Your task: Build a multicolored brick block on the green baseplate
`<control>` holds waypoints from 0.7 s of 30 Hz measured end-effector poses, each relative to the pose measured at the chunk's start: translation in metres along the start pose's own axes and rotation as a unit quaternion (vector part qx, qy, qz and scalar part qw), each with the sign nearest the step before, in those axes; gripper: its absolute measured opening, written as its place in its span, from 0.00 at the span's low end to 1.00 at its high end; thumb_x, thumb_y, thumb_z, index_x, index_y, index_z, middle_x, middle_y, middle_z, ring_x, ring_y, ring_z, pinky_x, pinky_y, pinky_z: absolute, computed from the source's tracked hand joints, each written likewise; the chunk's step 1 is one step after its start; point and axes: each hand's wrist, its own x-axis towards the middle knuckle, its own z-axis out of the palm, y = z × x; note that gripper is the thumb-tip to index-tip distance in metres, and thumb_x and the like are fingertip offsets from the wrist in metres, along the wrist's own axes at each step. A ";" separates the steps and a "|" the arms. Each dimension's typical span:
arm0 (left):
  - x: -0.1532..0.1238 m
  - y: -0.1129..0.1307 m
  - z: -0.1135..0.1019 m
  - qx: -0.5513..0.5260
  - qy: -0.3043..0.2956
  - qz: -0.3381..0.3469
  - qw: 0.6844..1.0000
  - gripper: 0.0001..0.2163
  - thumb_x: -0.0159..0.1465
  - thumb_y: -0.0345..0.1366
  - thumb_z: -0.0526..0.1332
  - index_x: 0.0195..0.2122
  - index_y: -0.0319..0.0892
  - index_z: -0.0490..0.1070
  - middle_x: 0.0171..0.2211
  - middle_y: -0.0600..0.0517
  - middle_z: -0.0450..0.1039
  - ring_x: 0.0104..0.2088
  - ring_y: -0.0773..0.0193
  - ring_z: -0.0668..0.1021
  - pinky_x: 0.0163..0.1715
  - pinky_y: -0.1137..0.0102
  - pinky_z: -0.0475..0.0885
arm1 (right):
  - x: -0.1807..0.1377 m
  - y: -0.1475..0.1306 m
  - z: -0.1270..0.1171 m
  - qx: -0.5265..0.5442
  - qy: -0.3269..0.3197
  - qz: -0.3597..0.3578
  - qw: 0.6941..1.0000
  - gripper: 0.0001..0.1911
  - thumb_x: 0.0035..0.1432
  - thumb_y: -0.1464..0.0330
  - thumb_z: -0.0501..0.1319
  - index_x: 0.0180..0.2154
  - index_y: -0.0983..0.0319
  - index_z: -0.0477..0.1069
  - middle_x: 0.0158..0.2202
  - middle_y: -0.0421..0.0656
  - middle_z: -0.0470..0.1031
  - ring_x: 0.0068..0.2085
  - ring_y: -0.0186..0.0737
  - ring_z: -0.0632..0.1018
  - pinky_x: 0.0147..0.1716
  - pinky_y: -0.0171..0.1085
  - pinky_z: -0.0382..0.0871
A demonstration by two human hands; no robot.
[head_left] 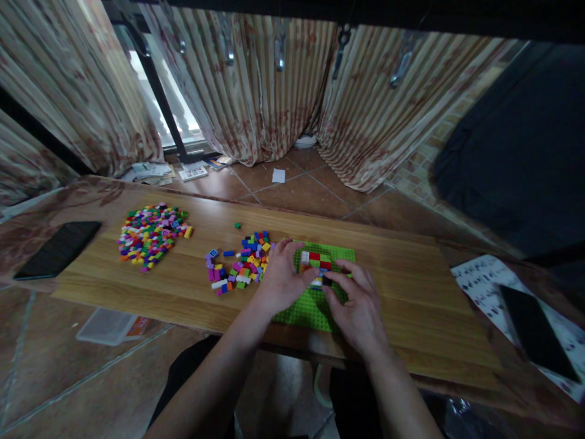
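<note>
A low block build (314, 260) of white, red, green and other coloured toy bricks sits on a green studded baseplate (305, 312). My left hand (284, 275) rests at its left side, fingers apart, the thumb touching the front of the build. At the right front corner, my right hand (359, 300) has thumb and index finger closed around a small black brick (327, 280), which touches or nearly touches the build. Fingers partly cover the build's front. Left of the baseplate lies a loose group of mixed bricks (247, 263).
A larger heap of bricks (153, 235) lies on the wooden board (411, 292), and a lone green brick (237, 225) sits near its back edge. A dark tablet (58, 249) is at far left. At right, a phone (537, 329) lies on a printed sheet (484, 277).
</note>
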 end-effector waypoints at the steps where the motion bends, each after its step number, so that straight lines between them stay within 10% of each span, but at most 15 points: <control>1: -0.001 0.001 0.002 0.006 -0.008 -0.004 1.000 0.24 0.53 0.37 0.68 0.51 0.40 0.69 0.56 0.40 0.65 0.60 0.49 0.66 0.60 0.53 0.62 | 0.000 0.001 0.000 -0.003 0.001 0.001 1.000 0.12 0.58 0.69 0.61 0.44 0.56 0.76 0.53 0.47 0.70 0.52 0.49 0.71 0.51 0.53 0.69; 12: -0.004 0.009 0.012 0.022 -0.042 -0.028 0.999 0.27 0.52 0.35 0.69 0.53 0.39 0.67 0.55 0.41 0.67 0.57 0.49 0.67 0.59 0.55 0.62 | 0.001 0.000 -0.007 0.092 0.012 0.097 0.991 0.11 0.56 0.65 0.63 0.42 0.57 0.77 0.51 0.47 0.73 0.50 0.47 0.74 0.50 0.49 0.69; 21: -0.002 0.011 0.013 0.011 -0.038 -0.055 0.998 0.29 0.50 0.37 0.70 0.53 0.39 0.68 0.53 0.41 0.68 0.56 0.49 0.69 0.58 0.56 0.63 | 0.002 0.006 -0.004 0.206 -0.051 0.298 0.931 0.19 0.56 0.53 0.60 0.30 0.62 0.78 0.24 0.41 0.76 0.27 0.39 0.73 0.29 0.37 0.64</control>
